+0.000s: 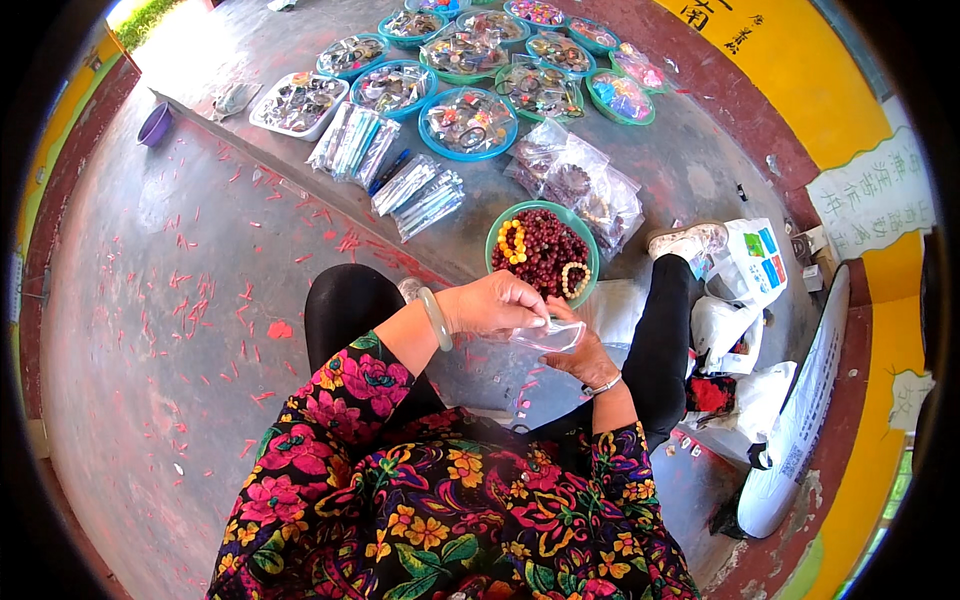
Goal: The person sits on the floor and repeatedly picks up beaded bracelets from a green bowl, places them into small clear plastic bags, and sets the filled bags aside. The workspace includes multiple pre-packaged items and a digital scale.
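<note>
My left hand [495, 303] and my right hand [578, 352] meet over my lap, both pinching a small clear plastic bag [548, 335]. The left hand's fingers curl over the bag's top edge; the right hand holds it from below. A pale green bangle [435, 318] sits on my left wrist and a watch [603, 384] on my right. Just beyond the hands stands a green bowl [590, 242] of dark red beads with yellow and cream bead bracelets lying on them.
Several blue and green dishes [469, 122] of trinkets and a white tray [299, 103] cover a grey ledge. Clear packets [418, 195] and bagged beads [583, 185] lie nearby. White bags [745, 300] sit right. A purple bowl [154, 125] stands far left. Red scraps litter the floor.
</note>
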`<state>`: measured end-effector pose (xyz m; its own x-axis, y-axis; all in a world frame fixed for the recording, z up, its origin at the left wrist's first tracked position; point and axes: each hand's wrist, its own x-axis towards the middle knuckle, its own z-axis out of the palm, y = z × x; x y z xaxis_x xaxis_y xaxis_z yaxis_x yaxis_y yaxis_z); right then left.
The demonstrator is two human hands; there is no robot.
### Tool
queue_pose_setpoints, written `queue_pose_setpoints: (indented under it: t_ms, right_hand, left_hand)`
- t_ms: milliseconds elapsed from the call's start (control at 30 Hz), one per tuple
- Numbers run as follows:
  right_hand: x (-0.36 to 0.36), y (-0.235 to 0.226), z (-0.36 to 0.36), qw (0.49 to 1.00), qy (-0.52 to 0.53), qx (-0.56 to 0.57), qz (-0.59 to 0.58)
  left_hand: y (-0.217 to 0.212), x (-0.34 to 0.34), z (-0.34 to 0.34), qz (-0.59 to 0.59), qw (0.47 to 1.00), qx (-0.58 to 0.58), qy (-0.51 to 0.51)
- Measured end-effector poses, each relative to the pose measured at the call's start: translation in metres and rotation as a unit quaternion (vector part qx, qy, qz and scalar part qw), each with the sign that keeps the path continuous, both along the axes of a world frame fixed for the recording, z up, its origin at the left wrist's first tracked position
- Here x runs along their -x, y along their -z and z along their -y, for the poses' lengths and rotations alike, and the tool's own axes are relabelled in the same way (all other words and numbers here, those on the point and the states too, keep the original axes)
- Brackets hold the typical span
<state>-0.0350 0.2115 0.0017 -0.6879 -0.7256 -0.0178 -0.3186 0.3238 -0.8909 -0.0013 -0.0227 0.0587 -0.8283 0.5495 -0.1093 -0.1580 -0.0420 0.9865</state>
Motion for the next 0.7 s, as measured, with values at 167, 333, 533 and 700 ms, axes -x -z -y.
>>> queue_pose_setpoints:
  t_ms: [167,333,533,700]
  right_hand:
    - [-0.009,-0.01,0.008,0.971,-0.015,0.06,0.23]
    - [-0.013,-0.001,0.002,0.938,0.057,0.113,0.323]
    - [-0.01,-0.026,0.014,0.827,0.19,0.319,0.423]
    - [-0.008,-0.02,0.016,0.797,0.282,0.315,0.431]
  left_hand:
    - [0.007,-0.002,0.006,0.088,0.961,-0.26,-0.02]
    - [0.02,0.01,0.003,0.145,0.919,-0.291,-0.223]
    - [0.018,0.003,-0.005,0.218,0.923,-0.274,-0.162]
    - [0.024,0.0,-0.017,0.247,0.939,-0.175,-0.162]
